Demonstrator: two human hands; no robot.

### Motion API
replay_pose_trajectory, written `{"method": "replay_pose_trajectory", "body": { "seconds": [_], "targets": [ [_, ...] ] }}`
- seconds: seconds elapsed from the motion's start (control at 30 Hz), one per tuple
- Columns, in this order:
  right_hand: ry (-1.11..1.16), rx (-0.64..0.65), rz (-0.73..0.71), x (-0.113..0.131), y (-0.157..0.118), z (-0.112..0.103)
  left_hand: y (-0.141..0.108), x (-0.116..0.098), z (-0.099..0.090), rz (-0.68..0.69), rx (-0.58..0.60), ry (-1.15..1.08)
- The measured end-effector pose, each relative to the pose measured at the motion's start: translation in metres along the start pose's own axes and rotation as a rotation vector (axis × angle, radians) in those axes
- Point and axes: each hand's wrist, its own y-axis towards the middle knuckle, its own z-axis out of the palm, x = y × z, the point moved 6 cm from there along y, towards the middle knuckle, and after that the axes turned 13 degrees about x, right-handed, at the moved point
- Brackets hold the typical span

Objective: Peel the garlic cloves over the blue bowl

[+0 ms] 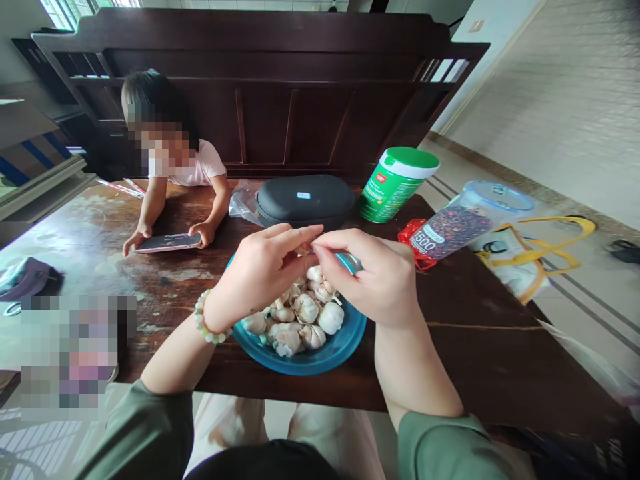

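Observation:
A blue plastic bowl [300, 365] full of whole garlic bulbs [306, 309] stands on the dark wooden table near its front edge. Above the bowl's far side, my left hand [267, 267] is closed on a small piece of garlic [303, 248], mostly hidden behind the fingers. My right hand [373, 270] meets it there, thumb and forefinger pinched together at the same piece. A beaded bracelet [201, 319] circles my left wrist. Part of the bowl and its garlic is hidden under both hands.
Behind the bowl lie a black zip case [305, 200] and a clear plastic bag [245, 200]. A green canister [397, 183] and a clear jar [463, 220] stand at right. Across the table, a person [183, 163] holds a phone [169, 243]. A cap [27, 279] lies far left.

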Motion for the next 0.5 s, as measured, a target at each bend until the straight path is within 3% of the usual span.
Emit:
{"method": "replay_pose_trajectory", "body": {
  "seconds": [0.27, 0.5],
  "targets": [
    [-0.002, 0.054, -0.061, 0.0057, 0.0001, 0.0022, -0.0015, 0.0025, 0.0008, -0.021, 0.008, 0.002],
    [-0.144, 0.055, -0.102, 0.0085, -0.0001, 0.0064, -0.0031, 0.0004, 0.0006, -0.063, -0.041, 0.270]
  ]
}}
